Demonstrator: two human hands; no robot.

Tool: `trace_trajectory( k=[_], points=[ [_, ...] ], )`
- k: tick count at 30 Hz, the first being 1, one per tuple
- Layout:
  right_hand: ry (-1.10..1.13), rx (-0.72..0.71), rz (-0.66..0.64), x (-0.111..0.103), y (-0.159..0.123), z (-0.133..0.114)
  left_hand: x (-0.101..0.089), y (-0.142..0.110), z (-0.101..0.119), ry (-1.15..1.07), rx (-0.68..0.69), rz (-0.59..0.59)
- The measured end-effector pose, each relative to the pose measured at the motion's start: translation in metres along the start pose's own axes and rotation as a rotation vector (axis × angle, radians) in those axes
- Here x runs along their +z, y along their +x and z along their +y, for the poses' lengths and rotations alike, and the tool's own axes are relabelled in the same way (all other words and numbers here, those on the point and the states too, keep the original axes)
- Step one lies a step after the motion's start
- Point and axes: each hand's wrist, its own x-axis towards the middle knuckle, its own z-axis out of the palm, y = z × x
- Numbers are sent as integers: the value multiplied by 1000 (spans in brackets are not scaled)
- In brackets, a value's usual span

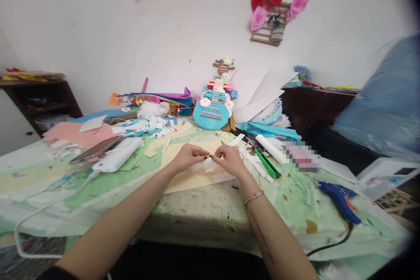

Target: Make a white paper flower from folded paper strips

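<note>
Over a cream paper sheet [183, 179], my left hand [188, 157] and my right hand [229, 159] meet fingertip to fingertip. Both are closed in a pinch on a small white paper piece [209, 164], which hangs below the fingers. Tiny dark spots show at the fingertips, too small to make out. A thin pointed thing sticks up by my right hand, and I cannot tell whether that hand holds it. White paper strips [259, 167] lie to the right of my right hand. Beyond the hands stands a blue guitar-shaped craft [210, 118] with strings and paper flowers.
A blue glue gun [341, 201] with a black cord lies at the right. Green-handled scissors or a cutter [267, 164] rest beside a white roll [271, 148]. At the left are a white power strip [118, 154], a dark tablet-like slab [95, 149] and coloured paper scraps [78, 133].
</note>
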Motion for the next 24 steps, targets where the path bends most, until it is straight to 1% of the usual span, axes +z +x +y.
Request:
trace_trajectory(
  k=[8,14,21,24],
  points=[
    [84,27,42,-1,0,-1,-1,-3,8,-96,-10,4],
    [83,33,73,-2,0,-3,0,-2,4,-160,-50,-2],
    [71,18,69,1,0,-3,0,-1,3,-161,-50,37],
    [79,-3,36,1,0,-2,1,-1,3,-154,-43,62]
  ],
)
